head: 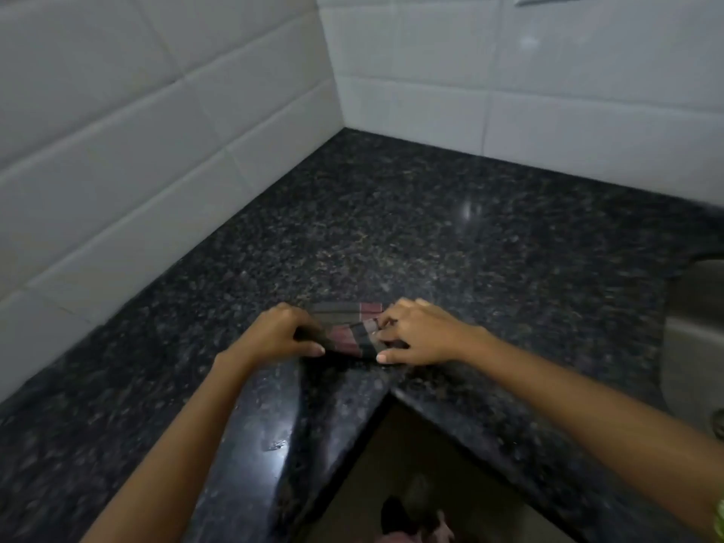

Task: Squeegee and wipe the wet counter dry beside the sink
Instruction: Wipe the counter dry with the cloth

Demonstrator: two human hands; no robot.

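hands [346, 337] gripping cloth [354, 331] on counter [431, 229]

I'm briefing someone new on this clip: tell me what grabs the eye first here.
Both hands meet at the counter's inner corner: the left hand and right hand grip a folded, dark striped cloth between them. Around them spreads the black speckled granite counter, glossy with glare, backed by white wall tiles. A sink edge shows at far right.
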